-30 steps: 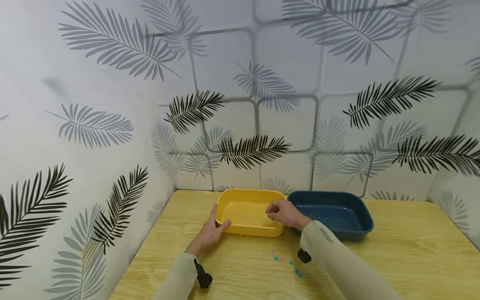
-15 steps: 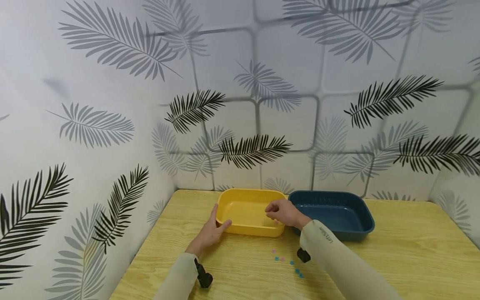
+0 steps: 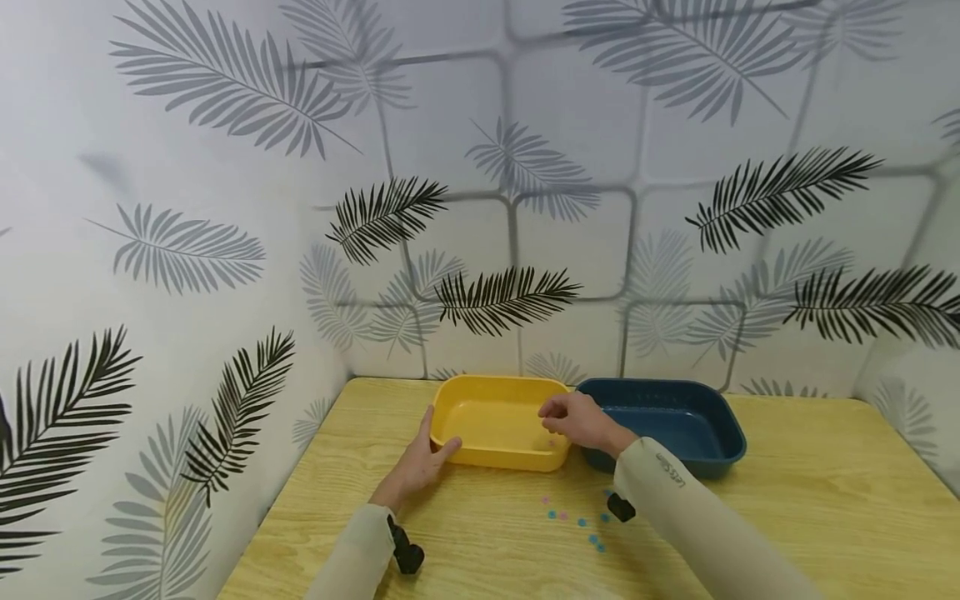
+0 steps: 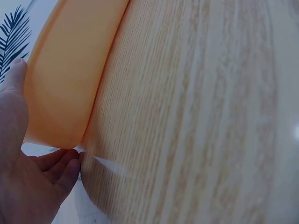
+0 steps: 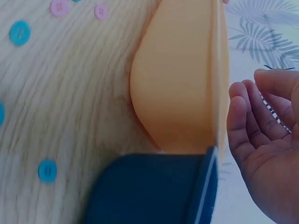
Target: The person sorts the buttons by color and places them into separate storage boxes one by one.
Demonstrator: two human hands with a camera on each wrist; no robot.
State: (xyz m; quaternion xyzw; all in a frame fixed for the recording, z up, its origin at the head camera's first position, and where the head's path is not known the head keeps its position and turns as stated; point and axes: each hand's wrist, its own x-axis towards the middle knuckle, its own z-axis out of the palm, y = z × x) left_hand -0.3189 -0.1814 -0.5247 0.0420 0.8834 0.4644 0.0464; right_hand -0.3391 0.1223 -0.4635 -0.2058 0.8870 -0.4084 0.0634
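Observation:
My left hand [image 3: 417,467] grips the left front corner of a yellow plastic tray [image 3: 483,457], thumb over the rim and the other fingers around the outside. In the left wrist view, curled fingertips [image 4: 65,170] meet the tray's lower corner. My right hand [image 3: 585,421] hovers at the right end of this tray, fingers loosely bent. From the right wrist, a gap shows between its thumb and fingers, with nothing held in it. Small blue buttons [image 5: 47,171] and pink buttons [image 5: 59,7] lie on the wooden table in front of the trays.
A dark blue tray [image 3: 731,467] stands right beside the yellow one, partly behind my right hand and sleeve. The wooden table [image 3: 840,492] extends right and toward me. A leaf-patterned wall [image 3: 480,250] rises behind both trays and along the left.
My right hand has shifted slightly right and its fingers have loosened. Blue buttons near the right wrist camera have come into view. The left hand has kept its place on the tray.

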